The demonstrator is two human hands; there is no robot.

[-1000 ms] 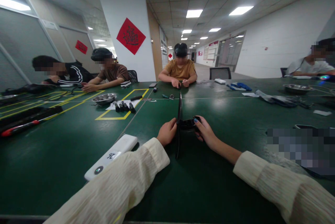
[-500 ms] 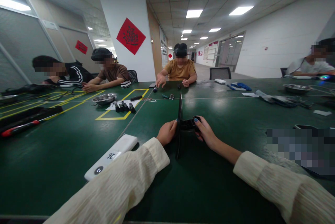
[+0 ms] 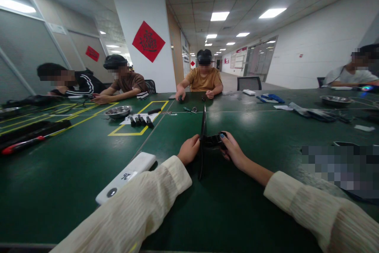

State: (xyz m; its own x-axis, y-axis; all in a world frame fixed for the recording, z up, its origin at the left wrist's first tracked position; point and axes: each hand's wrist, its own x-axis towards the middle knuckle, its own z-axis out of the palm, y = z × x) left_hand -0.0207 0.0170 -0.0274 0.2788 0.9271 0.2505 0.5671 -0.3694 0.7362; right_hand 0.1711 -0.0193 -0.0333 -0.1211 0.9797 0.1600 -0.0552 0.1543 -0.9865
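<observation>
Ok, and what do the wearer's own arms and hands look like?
The left sleeve and right sleeve are loose, cream, crinkled fabric with wide cuffs. The left hand and right hand are ungloved; the right thumbnail is blue.

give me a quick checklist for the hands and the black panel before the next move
1. Left hand on black panel: ok, touching.
2. Panel upright: ok, nearly edge-on to the camera.
3. Right hand on black part: ok, thumb on top.
4. Black part fastened to panel: cannot tell, joint too dark.
5. Left sleeve off white device: cannot tell, they overlap in view.
</observation>
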